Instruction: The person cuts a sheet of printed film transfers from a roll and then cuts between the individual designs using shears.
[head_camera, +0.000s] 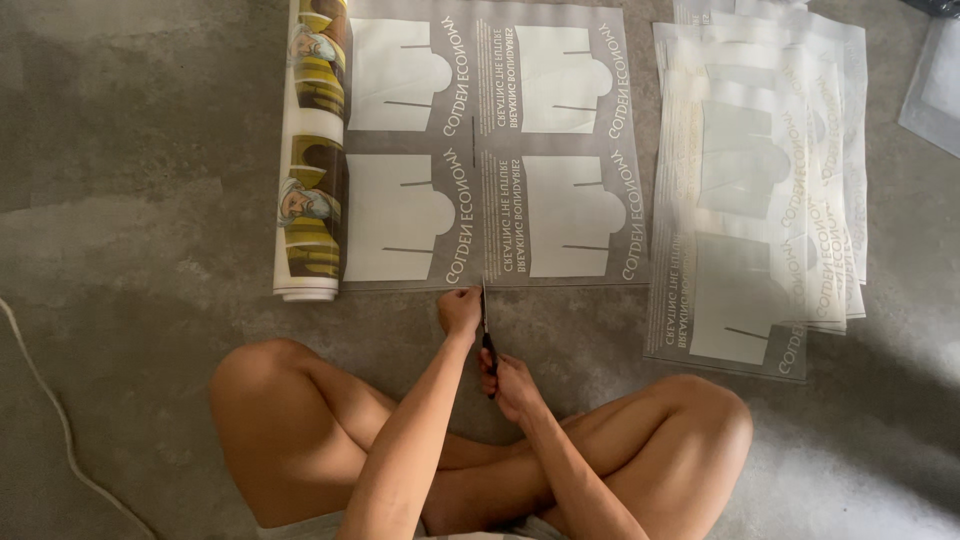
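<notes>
A pale cable (45, 395) is seen curving over the grey floor (130, 150) at far left. Next along, a printed roll (312, 150) lies with its rolled-up part at the left and its unrolled grey sheet (480, 140) spread flat to the right; four white cut-out shapes and mirrored lettering are shown on the sheet.

The near edge of the sheet is pinched by the left hand (460, 310), fingers closed on the paper just left of the blade line. Scissors (486, 325) are held upright along the sheet's middle seam, tips touching the near edge. Their handles are gripped by the right hand (512, 385), closed around them, just behind and slightly right of the left hand. Both forearms are extended from a cross-legged seat, bare knees (260, 380) at either side.

To the right, a stack of cut sheets (760, 180) is laid on the floor, loosely overlapped, well apart from the hands. One more pale sheet (935, 95) is partly seen at the far right edge
</notes>
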